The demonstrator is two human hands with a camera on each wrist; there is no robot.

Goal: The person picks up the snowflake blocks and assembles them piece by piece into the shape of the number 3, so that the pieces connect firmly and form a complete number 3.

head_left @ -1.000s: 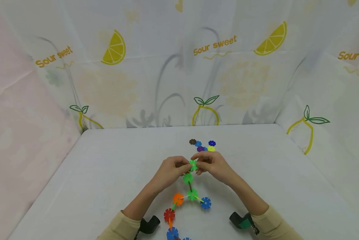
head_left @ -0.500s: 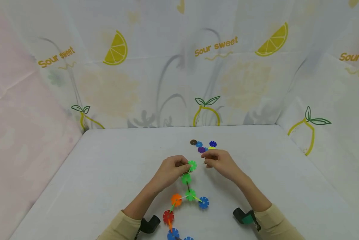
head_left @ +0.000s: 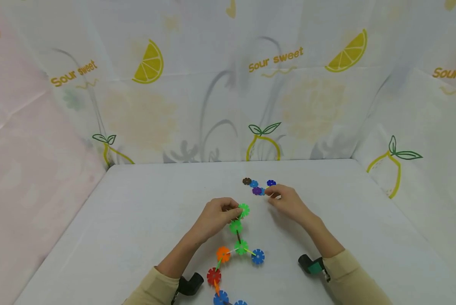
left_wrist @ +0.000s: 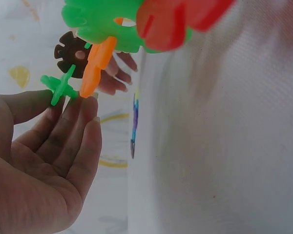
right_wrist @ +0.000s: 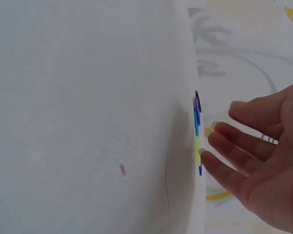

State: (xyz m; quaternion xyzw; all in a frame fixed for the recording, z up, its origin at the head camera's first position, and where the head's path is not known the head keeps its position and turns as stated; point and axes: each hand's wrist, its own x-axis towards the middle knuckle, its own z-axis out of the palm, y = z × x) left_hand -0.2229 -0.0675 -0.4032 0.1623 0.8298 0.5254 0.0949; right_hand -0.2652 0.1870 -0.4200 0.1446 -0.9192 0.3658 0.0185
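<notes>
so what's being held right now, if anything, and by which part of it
The left hand pinches the green disc at the far end of the chain, gripping that disc by its edge. The right hand holds nothing.

Left fingers (left_wrist: 86, 155) pinched; right fingers (right_wrist: 227, 173) apart

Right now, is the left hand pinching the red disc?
No, the head view shows the left hand pinching a green disc, with the red disc nearer the person.
</notes>
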